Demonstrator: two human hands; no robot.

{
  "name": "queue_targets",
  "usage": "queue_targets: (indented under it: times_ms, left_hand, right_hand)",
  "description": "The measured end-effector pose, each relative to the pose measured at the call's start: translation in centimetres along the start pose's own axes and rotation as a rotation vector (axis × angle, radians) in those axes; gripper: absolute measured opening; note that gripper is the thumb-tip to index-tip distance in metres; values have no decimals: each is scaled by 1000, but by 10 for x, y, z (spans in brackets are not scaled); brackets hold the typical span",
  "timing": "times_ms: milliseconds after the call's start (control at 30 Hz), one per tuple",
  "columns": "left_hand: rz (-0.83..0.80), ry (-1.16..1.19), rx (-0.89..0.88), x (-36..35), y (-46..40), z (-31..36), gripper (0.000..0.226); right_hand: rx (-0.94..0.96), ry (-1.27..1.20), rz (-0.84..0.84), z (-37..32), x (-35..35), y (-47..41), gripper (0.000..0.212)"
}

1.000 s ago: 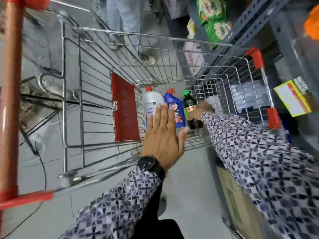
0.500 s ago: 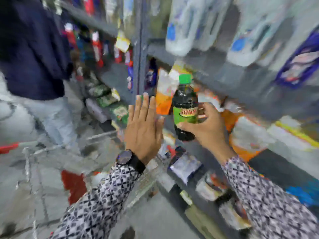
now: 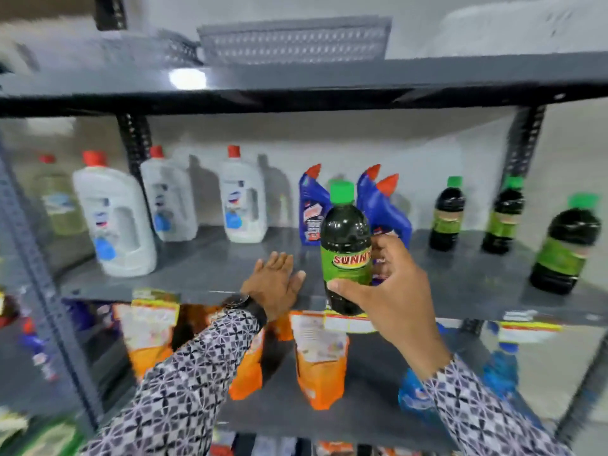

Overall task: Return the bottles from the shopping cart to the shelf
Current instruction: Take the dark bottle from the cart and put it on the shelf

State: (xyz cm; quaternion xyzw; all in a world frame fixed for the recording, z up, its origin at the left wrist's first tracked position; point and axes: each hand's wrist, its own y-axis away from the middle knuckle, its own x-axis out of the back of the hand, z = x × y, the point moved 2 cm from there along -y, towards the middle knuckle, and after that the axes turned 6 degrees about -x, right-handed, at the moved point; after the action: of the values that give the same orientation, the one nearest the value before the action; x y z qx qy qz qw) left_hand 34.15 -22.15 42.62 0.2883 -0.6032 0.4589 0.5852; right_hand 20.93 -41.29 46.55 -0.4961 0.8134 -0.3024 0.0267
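My right hand point(image 3: 391, 291) grips a dark bottle with a green cap and green label point(image 3: 346, 245), held upright in front of the grey shelf point(image 3: 210, 274), its base level with the shelf's front edge. My left hand point(image 3: 274, 284) lies flat and open on the shelf's front edge, left of the bottle. On the shelf stand three matching dark bottles point(image 3: 445, 218) at the right, blue bottles with red caps point(image 3: 311, 205) in the middle, and white bottles with red caps point(image 3: 113, 215) at the left. The shopping cart is out of view.
Orange pouches point(image 3: 319, 360) and blue packets point(image 3: 418, 396) fill the shelf below. A grey upright post point(image 3: 42, 278) runs down the left side. Another grey shelf board point(image 3: 296, 83) spans overhead. Bare shelf surface lies between the blue bottles and the dark bottles at right.
The view swung from the cart up to the shelf. My right hand lifted the dark bottle out of the cart and brought it up to the shelf. My left hand came to rest on the shelf edge.
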Motion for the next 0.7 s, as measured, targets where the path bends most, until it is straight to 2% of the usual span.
queue_targets:
  times_ms: [133,233,367,500,700]
  left_hand:
    - [-69,0,26,-13,-8,13,67]
    - [-31,-28,29,-18,-9,12,66]
    - [-18,-31,21,-24,-11,9,66]
    - [-12,-18,7,-28,-14,3,68]
    - [29,-13,19,-33,-17,0,69]
  right_hand:
    - [-6,-10,112,10,20,-2,63]
    - [-52,-2,279,30,50,-25,65]
    - [-151,151,414,69,86,-72,70]
    - [-289,227,351,111,97,-98,64]
    - [-305,251,306,135,97,-107,73]
